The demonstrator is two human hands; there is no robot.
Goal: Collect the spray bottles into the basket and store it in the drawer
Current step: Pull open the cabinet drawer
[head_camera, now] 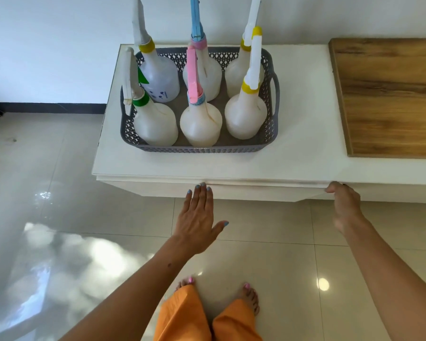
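Note:
A grey perforated basket (272,129) stands on the white cabinet top (300,143). Several translucent white spray bottles stand upright inside it in two rows, among them one with a green collar (155,124), one with a pink trigger (201,125) and one with a yellow collar (245,116). Below the top's front edge runs the white drawer front (244,191). My left hand (198,217) is flat with fingers spread, its fingertips touching that front edge. My right hand (344,205) is curled at the drawer front's right corner, fingertips hooked under the edge.
A wooden board (389,94) lies on the cabinet top to the right of the basket. A white wall rises behind. Glossy floor tiles (59,217) spread to the left and below, where my bare feet and orange trousers (182,316) show.

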